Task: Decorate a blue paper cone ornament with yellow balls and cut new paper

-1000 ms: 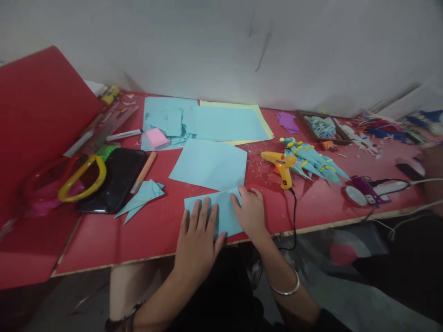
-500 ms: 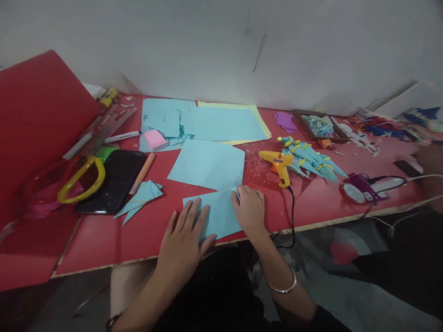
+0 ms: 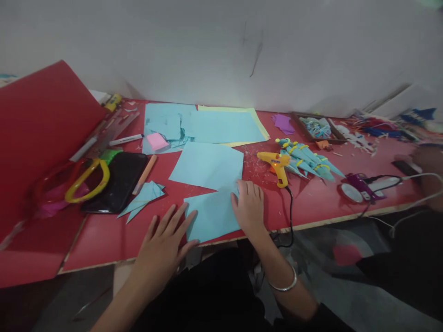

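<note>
A light blue sheet of paper [image 3: 212,214], which looks folded, lies at the table's front edge. My left hand [image 3: 169,235] is open beside its left edge, fingers spread, with the fingertips close to or just on the paper. My right hand [image 3: 249,205] grips the sheet's upper right corner, its thumb over the paper and its other fingers bent together. What lies under those fingers is hidden. Just beyond, another blue sheet [image 3: 207,163] lies flat, its near edge meeting the folded one.
A yellow glue gun [image 3: 277,166] with a black cord lies to the right, beside rolled blue paper cones [image 3: 308,159]. On the left are small folded blue pieces [image 3: 143,199], a black phone-like slab [image 3: 119,184], a cutter [image 3: 145,173] and yellow-handled scissors [image 3: 88,182]. A person's dark sleeve [image 3: 408,244] shows at right.
My left hand has slid left, off most of the folded sheet. My right hand stays at the same corner. The whole view has shifted slightly.
</note>
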The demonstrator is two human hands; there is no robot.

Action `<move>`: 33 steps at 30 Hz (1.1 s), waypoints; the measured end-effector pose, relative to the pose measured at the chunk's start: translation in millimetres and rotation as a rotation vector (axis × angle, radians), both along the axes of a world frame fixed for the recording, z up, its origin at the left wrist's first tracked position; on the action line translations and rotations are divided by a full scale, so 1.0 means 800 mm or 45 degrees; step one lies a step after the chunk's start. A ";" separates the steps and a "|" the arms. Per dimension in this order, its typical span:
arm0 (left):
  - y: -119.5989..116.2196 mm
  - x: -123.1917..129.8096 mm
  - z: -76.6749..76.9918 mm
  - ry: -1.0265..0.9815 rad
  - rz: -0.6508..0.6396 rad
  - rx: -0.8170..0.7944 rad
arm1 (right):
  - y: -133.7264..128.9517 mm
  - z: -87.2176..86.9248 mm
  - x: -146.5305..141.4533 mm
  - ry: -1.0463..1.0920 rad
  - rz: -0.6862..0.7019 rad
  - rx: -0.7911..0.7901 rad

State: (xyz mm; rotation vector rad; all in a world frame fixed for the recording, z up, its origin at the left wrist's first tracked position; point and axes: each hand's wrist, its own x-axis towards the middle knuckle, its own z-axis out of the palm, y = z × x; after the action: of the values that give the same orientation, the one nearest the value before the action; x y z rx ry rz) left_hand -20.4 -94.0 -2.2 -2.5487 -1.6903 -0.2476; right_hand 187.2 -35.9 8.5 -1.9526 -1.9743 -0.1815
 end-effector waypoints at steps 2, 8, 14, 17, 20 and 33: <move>0.001 0.000 -0.001 0.005 -0.006 -0.006 | -0.014 0.007 -0.004 -0.017 0.196 0.043; 0.007 -0.007 -0.006 0.024 -0.045 0.006 | -0.069 0.013 -0.018 0.043 0.958 -0.107; 0.008 -0.009 -0.008 0.025 -0.069 0.018 | -0.091 0.001 -0.001 0.065 0.931 -0.124; 0.008 -0.009 -0.007 0.018 -0.066 0.007 | -0.096 -0.002 0.016 0.071 0.853 -0.122; 0.009 -0.010 -0.007 0.001 -0.065 -0.010 | -0.100 -0.002 0.035 0.051 0.766 -0.098; 0.019 -0.024 -0.007 -0.008 -0.116 -0.165 | -0.101 -0.008 0.087 0.098 0.587 -0.004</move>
State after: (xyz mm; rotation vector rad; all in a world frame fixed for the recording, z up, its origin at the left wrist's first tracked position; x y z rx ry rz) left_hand -40.0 -78.8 -7.5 -2.7241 -1.6465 -0.1560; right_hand 256.4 -117.0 2.1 -1.4284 -2.3034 0.0155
